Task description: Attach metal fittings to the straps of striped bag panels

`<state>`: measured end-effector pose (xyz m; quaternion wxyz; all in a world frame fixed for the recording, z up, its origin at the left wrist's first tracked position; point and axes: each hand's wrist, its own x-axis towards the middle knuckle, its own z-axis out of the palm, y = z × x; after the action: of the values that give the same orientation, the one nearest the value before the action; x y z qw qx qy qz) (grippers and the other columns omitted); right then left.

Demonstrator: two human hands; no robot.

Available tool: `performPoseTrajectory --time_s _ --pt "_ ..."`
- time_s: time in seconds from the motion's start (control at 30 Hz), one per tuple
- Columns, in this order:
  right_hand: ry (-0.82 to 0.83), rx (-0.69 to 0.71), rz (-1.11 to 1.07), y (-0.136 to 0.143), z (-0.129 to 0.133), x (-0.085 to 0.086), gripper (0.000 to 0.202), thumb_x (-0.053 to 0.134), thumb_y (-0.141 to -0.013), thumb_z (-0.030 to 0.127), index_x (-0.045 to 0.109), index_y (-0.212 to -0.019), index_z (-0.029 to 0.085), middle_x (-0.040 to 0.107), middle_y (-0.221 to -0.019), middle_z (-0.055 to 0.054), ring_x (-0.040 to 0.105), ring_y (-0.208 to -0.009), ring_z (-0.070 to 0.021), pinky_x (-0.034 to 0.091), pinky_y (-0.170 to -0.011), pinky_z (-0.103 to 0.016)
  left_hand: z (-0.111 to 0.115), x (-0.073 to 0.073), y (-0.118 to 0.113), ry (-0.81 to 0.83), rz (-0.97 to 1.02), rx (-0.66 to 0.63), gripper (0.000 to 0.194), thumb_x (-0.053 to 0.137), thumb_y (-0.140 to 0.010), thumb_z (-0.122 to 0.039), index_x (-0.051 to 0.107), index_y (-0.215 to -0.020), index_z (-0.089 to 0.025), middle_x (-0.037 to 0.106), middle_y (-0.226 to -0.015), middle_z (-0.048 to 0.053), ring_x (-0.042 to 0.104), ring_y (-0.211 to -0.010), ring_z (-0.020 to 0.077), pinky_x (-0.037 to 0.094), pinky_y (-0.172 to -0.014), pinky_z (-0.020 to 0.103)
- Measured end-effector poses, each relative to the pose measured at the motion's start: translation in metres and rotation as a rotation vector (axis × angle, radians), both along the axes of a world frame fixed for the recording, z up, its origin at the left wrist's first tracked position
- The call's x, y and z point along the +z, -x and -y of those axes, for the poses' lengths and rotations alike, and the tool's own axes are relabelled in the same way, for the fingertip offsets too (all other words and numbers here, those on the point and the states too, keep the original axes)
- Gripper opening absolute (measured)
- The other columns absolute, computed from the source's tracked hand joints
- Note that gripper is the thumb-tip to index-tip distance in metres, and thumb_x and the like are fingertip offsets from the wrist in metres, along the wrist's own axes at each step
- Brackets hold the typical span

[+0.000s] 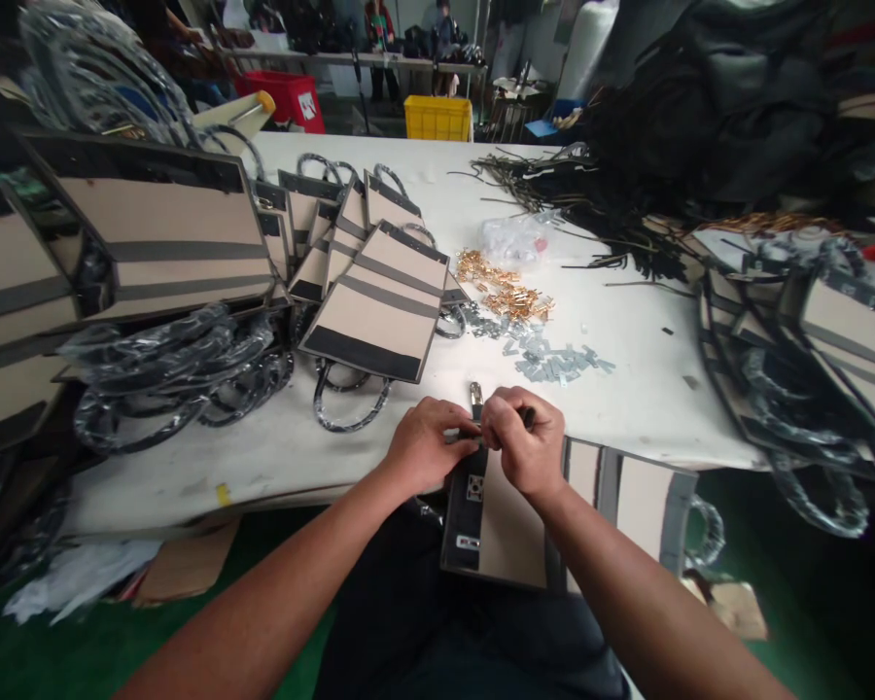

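Note:
A beige and black bag panel (pixel 511 530) lies across my lap against the table's front edge. On its black strip sit a square metal fitting (pixel 474 488) and a small rectangular metal fitting (pixel 468 542). My left hand (pixel 429 445) is at the panel's far left corner, thumb and fingers pinched together; what lies between them is too small to make out. Right beside it, my right hand (pixel 529 442) is closed round a tool with a dark handle (pixel 529 418), its working end hidden by the fingers. A shiny metal clasp (pixel 476 393) shows just beyond both hands.
Beige bag panels (pixel 383 301) with plastic-wrapped handles (pixel 350 423) are piled at the left, more panels (pixel 846 321) at the right. Gold metal pieces (pixel 507 292) and flat grey metal plates (pixel 558 362) lie ahead. Black straps (pixel 546 190) and a plastic bag (pixel 514 240) are behind.

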<state>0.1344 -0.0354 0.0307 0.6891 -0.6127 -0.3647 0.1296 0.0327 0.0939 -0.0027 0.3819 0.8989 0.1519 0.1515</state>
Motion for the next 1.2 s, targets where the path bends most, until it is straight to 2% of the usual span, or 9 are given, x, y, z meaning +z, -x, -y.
performPoseTrajectory --time_s 0.07,0.2,0.37,0.63,0.73,0.9,0.97,1.13,1.2 --pt "0.054 0.038 0.101 0.002 -0.001 0.002 0.046 0.063 -0.099 0.049 0.05 -0.063 0.023 0.056 -0.06 0.0 0.051 -0.057 -0.0143 0.044 -0.059 -0.029 -0.006 0.009 -0.002 0.091 -0.083 -0.031 0.007 0.074 -0.089 -0.027 0.08 -0.093 -0.028 0.078 -0.096 -0.003 0.067 -0.091 0.0198 0.047 -0.081 0.03" --pt "0.099 0.066 0.088 -0.001 -0.002 0.006 0.048 0.061 -0.099 0.053 0.05 -0.063 0.023 0.058 -0.06 0.0 0.052 -0.057 -0.0145 0.045 -0.059 -0.029 -0.015 0.024 -0.016 0.052 -0.311 -0.101 0.032 0.059 -0.096 -0.045 0.072 -0.079 -0.021 0.072 -0.077 0.0 0.063 -0.073 0.0185 0.035 -0.062 0.029" --pt "0.112 0.068 0.003 -0.002 0.004 0.005 0.047 0.06 -0.098 0.057 0.051 -0.065 0.024 0.056 -0.057 0.001 0.052 -0.054 -0.0152 0.046 -0.058 -0.029 -0.015 0.025 -0.032 -0.027 -0.423 -0.113 0.033 0.068 -0.084 -0.043 0.065 -0.06 -0.021 0.064 -0.062 0.001 0.057 -0.063 0.018 0.03 -0.061 0.03" --pt "0.046 0.075 -0.044 -0.008 0.003 0.0 0.046 0.064 -0.098 0.052 0.051 -0.063 0.024 0.055 -0.055 0.002 0.05 -0.051 -0.0143 0.045 -0.055 -0.029 -0.018 0.021 -0.038 0.0 -0.457 -0.083 0.035 0.071 -0.08 -0.044 0.064 -0.056 -0.021 0.055 -0.052 -0.002 0.05 -0.055 0.0152 0.025 -0.057 0.031" --pt "-0.035 0.064 -0.074 -0.011 -0.002 0.013 0.047 0.066 -0.099 0.047 0.051 -0.061 0.023 0.053 -0.054 0.002 0.048 -0.047 -0.0129 0.042 -0.051 -0.029 -0.025 0.016 -0.044 0.061 -0.479 -0.091 0.037 0.075 -0.077 -0.049 0.066 -0.055 -0.02 0.053 -0.049 -0.003 0.048 -0.052 0.0138 0.026 -0.055 0.031" --pt "-0.281 0.057 -0.1 -0.009 -0.003 0.046 0.041 0.068 -0.099 0.038 0.052 -0.064 0.024 0.051 -0.055 0.003 0.047 -0.045 -0.0122 0.039 -0.044 -0.027 -0.033 0.01 -0.047 0.126 -0.456 -0.123 0.032 0.076 -0.075 -0.044 0.069 -0.057 -0.019 0.054 -0.05 -0.003 0.048 -0.055 0.013 0.028 -0.056 0.03" --pt "-0.28 0.069 -0.083 -0.007 -0.005 0.044 0.043 0.068 -0.099 0.04 0.051 -0.063 0.024 0.05 -0.054 0.003 0.046 -0.045 -0.0123 0.04 -0.045 -0.027 -0.034 0.009 -0.046 0.138 -0.444 -0.123 0.033 0.076 -0.074 -0.045 0.068 -0.056 -0.019 0.052 -0.049 -0.004 0.045 -0.054 0.0126 0.027 -0.056 0.031" --pt "-0.053 0.073 -0.06 -0.008 -0.009 0.02 0.045 0.066 -0.1 0.034 0.052 -0.059 0.022 0.05 -0.05 0.004 0.044 -0.045 -0.011 0.036 -0.046 -0.027 -0.032 0.009 -0.043 0.167 -0.436 -0.103 0.04 0.076 -0.073 -0.05 0.063 -0.052 -0.019 0.046 -0.046 -0.004 0.042 -0.051 0.0123 0.024 -0.054 0.031" --pt "-0.106 0.075 -0.036 -0.009 -0.008 0.023 0.043 0.066 -0.099 0.033 0.053 -0.06 0.022 0.051 -0.052 0.004 0.046 -0.045 -0.0113 0.037 -0.047 -0.027 -0.031 0.008 -0.043 0.17 -0.416 -0.109 0.039 0.076 -0.074 -0.049 0.063 -0.052 -0.019 0.046 -0.046 -0.005 0.041 -0.052 0.0122 0.023 -0.055 0.032"
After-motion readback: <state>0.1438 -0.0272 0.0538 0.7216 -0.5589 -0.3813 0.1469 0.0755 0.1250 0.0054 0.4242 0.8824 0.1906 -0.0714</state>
